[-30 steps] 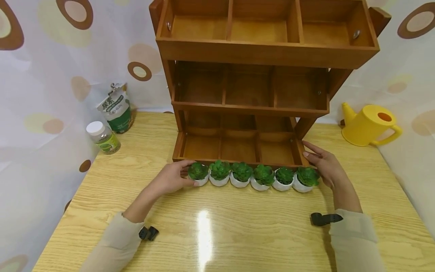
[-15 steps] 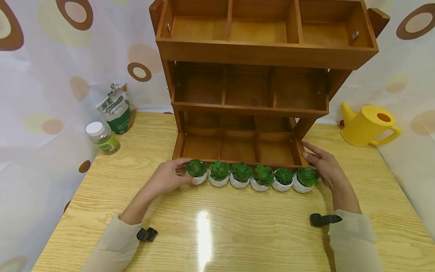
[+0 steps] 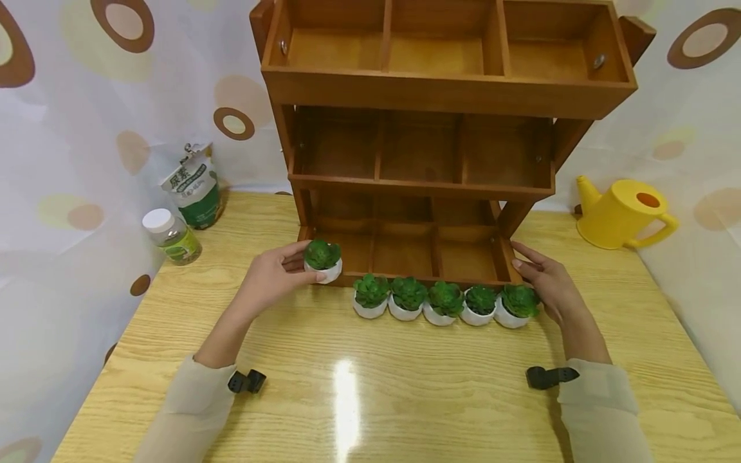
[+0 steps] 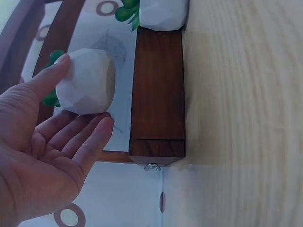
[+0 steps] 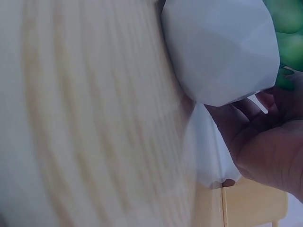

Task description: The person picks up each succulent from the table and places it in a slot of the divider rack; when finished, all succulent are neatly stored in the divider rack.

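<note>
My left hand (image 3: 267, 280) pinches a small succulent (image 3: 323, 256) in a white faceted pot, raised over the left front of the rack's bottom tier. The left wrist view shows thumb and fingers on the white pot (image 4: 87, 82), its base above the front board (image 4: 158, 87). At the other end, my right hand (image 3: 550, 281) touches the right side of the brown wooden rack (image 3: 451, 94), fingers fairly straight. Beside it, the rightmost potted succulent (image 3: 517, 305) ends a row of several along the rack's front. In the right wrist view its pot (image 5: 222, 52) partly hides that hand.
Three tiers of the rack rise at the back, each split into three compartments. A yellow watering can (image 3: 625, 215) stands to the right. On the left are a white-capped jar (image 3: 172, 236) and a green-and-white pouch (image 3: 197, 190). Patterned cloth (image 3: 69, 148) hangs behind the wooden table (image 3: 289, 399).
My left hand has lifted the leftmost potted succulent from the row and carried it up, slightly left, over the bottom tier's front board. The right hand stays at the rack's side.
</note>
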A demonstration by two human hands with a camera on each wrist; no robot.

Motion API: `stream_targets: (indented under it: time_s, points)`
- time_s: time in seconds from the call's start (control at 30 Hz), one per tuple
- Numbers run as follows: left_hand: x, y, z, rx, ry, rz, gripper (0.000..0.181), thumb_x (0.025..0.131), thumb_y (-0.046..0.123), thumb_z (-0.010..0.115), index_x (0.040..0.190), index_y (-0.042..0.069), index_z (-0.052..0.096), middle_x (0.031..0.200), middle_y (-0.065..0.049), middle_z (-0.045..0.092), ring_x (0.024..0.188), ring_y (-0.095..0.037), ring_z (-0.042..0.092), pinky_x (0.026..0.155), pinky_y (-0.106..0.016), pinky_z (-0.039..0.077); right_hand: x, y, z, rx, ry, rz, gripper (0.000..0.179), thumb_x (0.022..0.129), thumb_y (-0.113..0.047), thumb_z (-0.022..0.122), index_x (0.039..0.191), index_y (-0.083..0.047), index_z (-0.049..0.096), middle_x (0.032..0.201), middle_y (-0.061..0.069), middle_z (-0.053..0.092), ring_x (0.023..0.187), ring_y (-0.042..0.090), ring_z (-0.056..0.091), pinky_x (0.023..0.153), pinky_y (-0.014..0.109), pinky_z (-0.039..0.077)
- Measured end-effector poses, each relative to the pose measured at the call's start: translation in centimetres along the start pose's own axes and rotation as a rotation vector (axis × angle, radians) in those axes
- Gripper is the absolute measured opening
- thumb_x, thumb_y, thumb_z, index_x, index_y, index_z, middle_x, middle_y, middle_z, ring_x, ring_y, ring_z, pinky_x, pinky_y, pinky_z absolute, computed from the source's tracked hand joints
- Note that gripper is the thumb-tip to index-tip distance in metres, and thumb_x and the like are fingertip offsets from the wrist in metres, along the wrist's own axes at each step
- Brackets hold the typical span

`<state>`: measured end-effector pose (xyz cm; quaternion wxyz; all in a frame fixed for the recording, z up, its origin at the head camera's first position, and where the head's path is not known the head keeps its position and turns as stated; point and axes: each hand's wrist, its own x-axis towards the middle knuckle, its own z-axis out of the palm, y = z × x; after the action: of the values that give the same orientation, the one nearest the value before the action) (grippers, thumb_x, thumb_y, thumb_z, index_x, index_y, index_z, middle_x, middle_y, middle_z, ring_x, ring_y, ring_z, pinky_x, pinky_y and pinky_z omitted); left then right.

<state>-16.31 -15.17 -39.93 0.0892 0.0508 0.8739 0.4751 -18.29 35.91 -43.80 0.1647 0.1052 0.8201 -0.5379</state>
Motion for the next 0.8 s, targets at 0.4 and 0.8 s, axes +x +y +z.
stream_targets:
  time_s: [0.4,0.8]
  points:
    - [3.0,1.5,0.5,0.059,0.015,0.037,0.076,0.085,0.041,0.082,0.150,0.016,0.052,0.141,-0.012,0.063,0.125,-0.028,0.065,0.097,-0.043,0.057,0.0,0.2,-0.1,-0.005,-0.003,-0.011,0.060,0.108,-0.041,0.045,0.162,-0.030,0.023,0.171,0.013,0.011,0.153,0.044,0.023,0.121,0.061,0.024]
    - [5.7,1.3,2.0,0.148,-0.002,0.060,0.074,0.089,0.035,0.079,0.151,0.009,0.049,0.140,-0.016,0.062,0.126,-0.032,0.062,0.101,-0.047,0.054,0.2,0.4,-0.2,-0.016,-0.011,-0.014,0.060,0.108,-0.041,0.045,0.163,-0.029,0.021,0.171,0.013,0.011,0.153,0.045,0.021,0.121,0.063,0.022]
